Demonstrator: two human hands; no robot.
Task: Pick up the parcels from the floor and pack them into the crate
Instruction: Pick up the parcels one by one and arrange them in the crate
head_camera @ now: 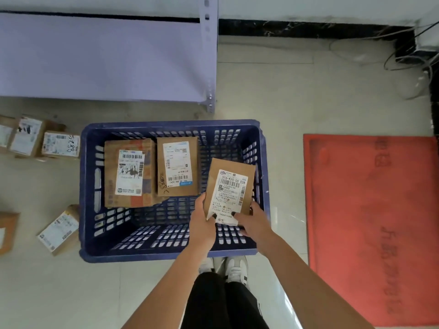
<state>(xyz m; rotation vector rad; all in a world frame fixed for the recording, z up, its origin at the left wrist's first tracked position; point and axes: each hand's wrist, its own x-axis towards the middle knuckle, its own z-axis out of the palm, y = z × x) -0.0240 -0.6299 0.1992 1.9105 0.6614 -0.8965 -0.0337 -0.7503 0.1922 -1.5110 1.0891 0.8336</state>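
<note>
The left hand (202, 219) and right hand (253, 220) are gripping the near edge of a flat brown parcel (229, 189), fingers clamped on it, above the right part of the blue crate (171, 254). Lower it flat beside the two parcels already lying inside. Its white label is facing up.

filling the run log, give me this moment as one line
step: packing | left hand + right hand: hold parcel over blue crate | in crate: two parcels | floor left: more parcels waiting
</note>
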